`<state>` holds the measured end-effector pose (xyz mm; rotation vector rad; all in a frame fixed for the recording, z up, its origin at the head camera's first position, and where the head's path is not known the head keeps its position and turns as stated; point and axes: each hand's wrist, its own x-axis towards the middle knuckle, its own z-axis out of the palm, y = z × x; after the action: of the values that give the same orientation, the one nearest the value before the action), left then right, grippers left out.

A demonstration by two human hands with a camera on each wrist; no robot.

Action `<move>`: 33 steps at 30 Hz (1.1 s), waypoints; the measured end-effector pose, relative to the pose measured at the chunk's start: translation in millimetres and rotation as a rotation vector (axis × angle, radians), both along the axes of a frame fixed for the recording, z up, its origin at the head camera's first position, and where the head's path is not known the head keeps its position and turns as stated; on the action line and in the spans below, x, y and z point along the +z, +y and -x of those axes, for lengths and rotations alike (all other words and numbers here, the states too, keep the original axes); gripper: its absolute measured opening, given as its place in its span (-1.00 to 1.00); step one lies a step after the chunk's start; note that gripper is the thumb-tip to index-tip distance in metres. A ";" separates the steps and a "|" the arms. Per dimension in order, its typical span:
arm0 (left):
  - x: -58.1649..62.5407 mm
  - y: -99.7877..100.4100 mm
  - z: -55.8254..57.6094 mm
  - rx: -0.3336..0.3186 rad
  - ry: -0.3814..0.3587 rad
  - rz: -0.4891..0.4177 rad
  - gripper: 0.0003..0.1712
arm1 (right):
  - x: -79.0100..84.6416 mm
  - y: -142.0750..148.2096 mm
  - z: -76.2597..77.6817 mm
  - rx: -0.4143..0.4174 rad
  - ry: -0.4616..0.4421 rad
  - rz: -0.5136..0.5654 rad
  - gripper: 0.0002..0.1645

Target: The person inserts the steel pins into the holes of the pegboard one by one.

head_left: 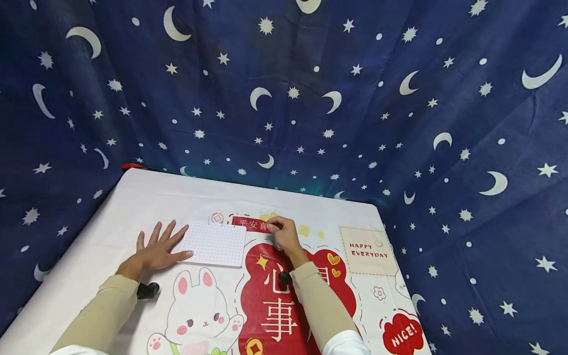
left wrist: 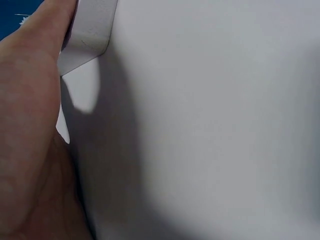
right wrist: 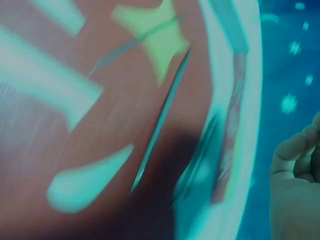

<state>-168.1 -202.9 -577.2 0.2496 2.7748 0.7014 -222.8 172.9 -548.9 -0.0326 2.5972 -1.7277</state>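
A white slab with rows of small dots (head_left: 214,243) lies on the table, and its thick pale edge (left wrist: 92,30) shows in the left wrist view. My left hand (head_left: 160,250) is spread at the slab's left side, thumb along its lower left corner. To the right of the slab, my right hand (head_left: 286,236) is over the red printed strip, thumb and forefinger brought together. I cannot tell whether they pinch something. In the right wrist view the curled fingers (right wrist: 292,155) show at the right edge. Thin metallic sticks (right wrist: 162,120) lie on the red print there.
The white table cover (head_left: 151,197) carries a printed rabbit (head_left: 197,315), red cloud shapes and Chinese characters. A printed "HAPPY EVERYDAY" card (head_left: 368,251) is at the right. Dark blue curtains (head_left: 284,162) with moons and stars stand behind and beside the table.
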 end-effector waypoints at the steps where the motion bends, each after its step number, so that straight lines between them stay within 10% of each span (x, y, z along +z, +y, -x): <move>1: -1.1 0.4 -0.9 0.003 -0.001 -0.003 0.10 | 2.0 -5.0 -0.7 0.009 0.013 0.004 -0.82; 33: -3.5 -3.4 3.1 0.028 0.000 0.012 0.13 | 18.1 -117.8 1.8 0.242 0.118 0.212 -0.81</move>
<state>-171.1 -206.4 -580.7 0.2088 2.7867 0.6907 -224.6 55.1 -530.8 -0.4453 2.3501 -1.9506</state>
